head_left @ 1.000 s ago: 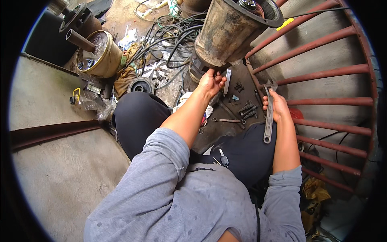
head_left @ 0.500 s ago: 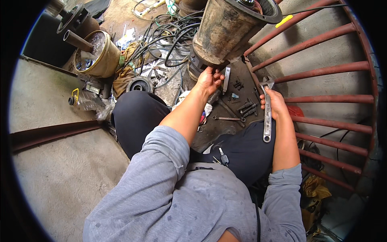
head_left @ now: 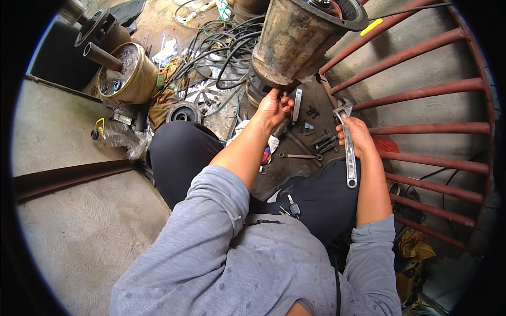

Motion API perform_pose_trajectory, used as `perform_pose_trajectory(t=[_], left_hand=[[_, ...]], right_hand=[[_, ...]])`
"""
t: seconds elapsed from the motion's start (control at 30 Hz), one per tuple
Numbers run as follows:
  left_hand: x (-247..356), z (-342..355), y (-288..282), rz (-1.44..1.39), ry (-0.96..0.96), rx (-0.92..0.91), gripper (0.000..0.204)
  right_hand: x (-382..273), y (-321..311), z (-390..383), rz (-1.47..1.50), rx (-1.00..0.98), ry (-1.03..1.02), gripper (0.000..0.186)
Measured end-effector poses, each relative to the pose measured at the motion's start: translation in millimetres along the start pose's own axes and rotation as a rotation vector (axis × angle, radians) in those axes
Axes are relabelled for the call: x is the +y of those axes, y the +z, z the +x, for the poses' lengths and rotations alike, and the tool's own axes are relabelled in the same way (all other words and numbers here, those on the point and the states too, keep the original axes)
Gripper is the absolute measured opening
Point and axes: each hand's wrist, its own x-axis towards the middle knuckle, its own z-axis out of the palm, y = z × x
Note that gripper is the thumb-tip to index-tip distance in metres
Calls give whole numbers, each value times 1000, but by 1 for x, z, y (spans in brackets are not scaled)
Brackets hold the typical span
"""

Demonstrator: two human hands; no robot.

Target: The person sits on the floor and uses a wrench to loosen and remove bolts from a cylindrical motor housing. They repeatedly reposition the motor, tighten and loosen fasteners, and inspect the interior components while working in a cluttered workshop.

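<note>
My left hand (head_left: 273, 109) reaches to the underside of a dirty cylindrical metal housing (head_left: 291, 43) with a flanged top, its fingers curled at the lower rim; what they grip I cannot make out. My right hand (head_left: 352, 136) is closed on a large steel adjustable wrench (head_left: 349, 158), jaw end upward, near my right leg. Below the housing lie a pale steel bar (head_left: 297, 104), small bolts (head_left: 312, 112), a cluster of dark metal parts (head_left: 326, 142) and a double-ended wrench (head_left: 300, 156). A key with a fob (head_left: 294, 210) rests on my dark trousers.
A red railing (head_left: 421, 127) curves along my right. Left are a tan bucket with a pipe (head_left: 139, 81), a plastic jug (head_left: 113, 134) and a concrete ledge (head_left: 79, 231). Tangled black hoses (head_left: 216, 47) and a ring part (head_left: 184, 113) lie on the cluttered floor ahead.
My right hand and wrench have shifted slightly left, the jaw end rising a little. My left hand stays under the housing, which appears a little higher and further left in view.
</note>
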Motion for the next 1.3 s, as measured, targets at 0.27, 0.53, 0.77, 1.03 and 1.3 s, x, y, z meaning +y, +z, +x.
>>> perform_pose_trajectory(t=[0.27,0.53,0.77,1.03,1.3], left_hand=[[0,-4,1,-78,34,-50,36],[2,17,-26,14,-37,-182,38],[3,-3,-8,-79,23,-115,34],[8,3,-3,6,-59,-147,33],[4,-5,0,-17,15,-71,42]], right_hand=[[1,1,1,4,-9,-20,37],[-1,5,-1,-56,-20,-24,37],[0,4,-2,-84,-29,-38,34],[2,1,4,-84,3,-53,36],[4,0,3,-44,-4,-74,37]])
